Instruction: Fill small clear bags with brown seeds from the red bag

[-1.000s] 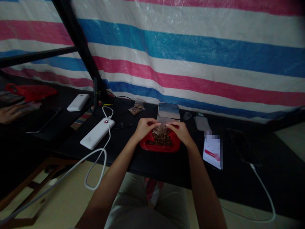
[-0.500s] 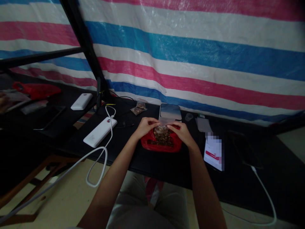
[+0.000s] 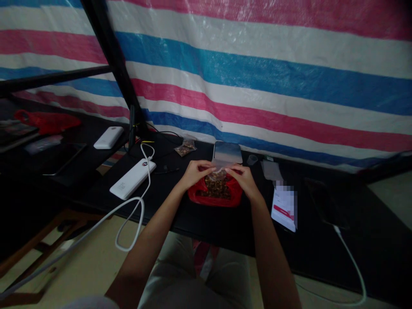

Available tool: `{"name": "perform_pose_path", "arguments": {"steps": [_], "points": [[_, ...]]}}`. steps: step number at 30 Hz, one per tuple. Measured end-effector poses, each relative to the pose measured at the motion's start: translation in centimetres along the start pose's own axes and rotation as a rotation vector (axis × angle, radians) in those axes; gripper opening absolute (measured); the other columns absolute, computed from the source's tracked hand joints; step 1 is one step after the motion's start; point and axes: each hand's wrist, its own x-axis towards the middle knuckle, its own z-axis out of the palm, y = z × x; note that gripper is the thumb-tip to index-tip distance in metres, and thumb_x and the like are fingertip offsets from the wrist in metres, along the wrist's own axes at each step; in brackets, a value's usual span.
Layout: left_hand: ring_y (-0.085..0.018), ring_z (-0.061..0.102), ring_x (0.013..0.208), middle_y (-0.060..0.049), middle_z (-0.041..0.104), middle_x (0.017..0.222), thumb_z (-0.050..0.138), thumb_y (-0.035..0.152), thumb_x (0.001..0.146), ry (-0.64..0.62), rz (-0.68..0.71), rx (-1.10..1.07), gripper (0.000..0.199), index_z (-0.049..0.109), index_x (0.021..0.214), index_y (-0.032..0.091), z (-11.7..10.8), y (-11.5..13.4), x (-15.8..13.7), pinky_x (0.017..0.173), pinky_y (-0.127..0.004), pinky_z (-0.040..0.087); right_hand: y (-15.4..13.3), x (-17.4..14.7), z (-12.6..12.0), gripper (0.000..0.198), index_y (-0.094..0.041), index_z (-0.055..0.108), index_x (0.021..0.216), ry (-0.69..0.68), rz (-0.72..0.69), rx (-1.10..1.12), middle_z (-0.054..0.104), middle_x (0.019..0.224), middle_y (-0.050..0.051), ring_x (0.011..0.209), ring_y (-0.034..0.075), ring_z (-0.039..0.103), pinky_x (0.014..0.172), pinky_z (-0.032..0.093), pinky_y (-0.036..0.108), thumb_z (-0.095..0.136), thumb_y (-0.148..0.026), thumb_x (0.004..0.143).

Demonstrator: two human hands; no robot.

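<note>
A small clear plastic bag [image 3: 219, 174] is stretched between my two hands, its top edge pinched at both sides. My left hand [image 3: 197, 174] grips the left corner between thumb and fingers. At the right corner my right hand [image 3: 242, 177] does the same. Beneath the bag lies an open red plastic bag [image 3: 212, 201] full of small brown-gold pieces [image 3: 217, 189]; their exact kind is too small to tell. Whether the clear bag holds any pieces is hard to make out. Just behind the hands stands a flat grey device [image 3: 227, 150].
Filled small bags [image 3: 186, 148] lie at the back. A white power bank [image 3: 132, 179] with a looping white cable is at left. On the right are a small clear cup [image 3: 252, 159], clear bags [image 3: 272, 170], a lit phone [image 3: 284, 210] and a dark phone [image 3: 325, 201].
Both hands keep their pinch on the clear bag, with hardly any movement. The camera view has shifted slightly. At far left, another person's hand has gone out of view.
</note>
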Motion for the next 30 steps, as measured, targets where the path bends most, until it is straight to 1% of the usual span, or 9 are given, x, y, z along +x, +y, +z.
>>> {"name": "perform_pose_path", "arguments": {"steps": [3, 6, 8, 10, 14, 18, 23, 27, 30], "points": [[-0.017, 0.062, 0.074, -0.007, 0.069, 0.081, 0.061, 0.035, 0.071, 0.028, 0.014, 0.059, 0.027, 0.068, 0.082, 0.011, 0.04, 0.12, -0.02, 0.069, -0.025, 0.048, -0.17, -0.02, 0.28, 0.021, -0.018, 0.068, 0.074, -0.022, 0.0, 0.007, 0.068, 0.077, 0.004, 0.073, 0.017, 0.062, 0.068, 0.047, 0.028, 0.062, -0.037, 0.068], [-0.016, 0.062, 0.069, -0.006, 0.069, 0.076, 0.062, 0.033, 0.07, 0.05, 0.027, 0.078, 0.023, 0.068, 0.077, 0.012, 0.39, 0.19, -0.03, 0.066, -0.024, 0.047, -0.28, -0.04, 0.49, 0.02, -0.018, 0.068, 0.072, 0.01, -0.018, -0.014, 0.068, 0.075, 0.004, 0.072, 0.017, 0.061, 0.068, 0.047, 0.028, 0.061, -0.036, 0.068], [-0.015, 0.062, 0.068, -0.005, 0.069, 0.075, 0.062, 0.031, 0.07, 0.04, 0.041, 0.071, 0.021, 0.068, 0.077, 0.012, 0.69, 0.27, -0.05, 0.065, -0.023, 0.047, -0.3, -0.04, 0.58, 0.02, -0.018, 0.068, 0.071, 0.005, -0.013, -0.008, 0.067, 0.074, 0.003, 0.07, 0.017, 0.061, 0.066, 0.047, 0.028, 0.061, -0.036, 0.068], [-0.015, 0.062, 0.068, -0.005, 0.069, 0.075, 0.062, 0.029, 0.07, 0.057, 0.047, 0.075, 0.019, 0.069, 0.076, 0.013, 0.85, 0.33, -0.06, 0.066, -0.024, 0.047, -0.29, -0.03, 0.58, 0.02, -0.018, 0.067, 0.071, -0.002, -0.009, -0.009, 0.067, 0.073, 0.003, 0.07, 0.017, 0.061, 0.066, 0.046, 0.028, 0.061, -0.036, 0.068], [-0.015, 0.063, 0.07, -0.006, 0.069, 0.078, 0.058, 0.025, 0.072, 0.109, 0.034, 0.07, 0.017, 0.068, 0.08, 0.013, 0.55, 0.37, 0.05, 0.067, -0.024, 0.048, -0.2, 0.02, 0.39, 0.019, -0.017, 0.067, 0.072, 0.055, -0.045, -0.044, 0.067, 0.076, 0.004, 0.074, 0.018, 0.061, 0.071, 0.046, 0.029, 0.06, -0.035, 0.069], [-0.015, 0.063, 0.072, -0.005, 0.069, 0.08, 0.055, 0.02, 0.073, 0.119, 0.028, 0.07, 0.017, 0.068, 0.082, 0.014, 0.33, 0.35, 0.12, 0.067, -0.023, 0.048, -0.17, 0.01, 0.35, 0.017, -0.017, 0.067, 0.073, 0.021, -0.073, -0.048, 0.067, 0.078, 0.004, 0.075, 0.017, 0.061, 0.072, 0.046, 0.029, 0.058, -0.032, 0.071], [-0.014, 0.061, 0.064, -0.004, 0.068, 0.074, 0.061, 0.027, 0.07, 0.182, 0.033, 0.1, 0.018, 0.068, 0.079, 0.013, 0.6, 0.06, 0.11, 0.062, -0.022, 0.047, -0.32, -0.08, 0.37, 0.019, -0.017, 0.066, 0.071, 0.12, -0.061, -0.097, 0.066, 0.076, 0.004, 0.073, 0.018, 0.06, 0.071, 0.046, 0.029, 0.06, -0.035, 0.069], [-0.012, 0.059, 0.06, -0.003, 0.068, 0.071, 0.06, 0.031, 0.071, 0.182, 0.037, 0.121, 0.021, 0.068, 0.078, 0.013, 0.74, -0.09, 0.09, 0.057, -0.021, 0.045, -0.56, -0.16, 0.73, 0.022, -0.017, 0.064, 0.081, -0.002, -0.02, -0.015, 0.067, 0.077, 0.004, 0.069, 0.016, 0.061, 0.066, 0.047, 0.027, 0.059, -0.035, 0.07], [-0.012, 0.058, 0.058, -0.002, 0.067, 0.07, 0.061, 0.033, 0.071, 0.19, 0.047, 0.144, 0.021, 0.068, 0.076, 0.014, 0.84, 0.08, 0.05, 0.055, -0.02, 0.044, -0.57, -0.16, 0.84, 0.021, -0.017, 0.066, 0.081, -0.042, -0.03, -0.043, 0.068, 0.079, 0.004, 0.072, 0.017, 0.061, 0.069, 0.047, 0.028, 0.06, -0.034, 0.07]]}}
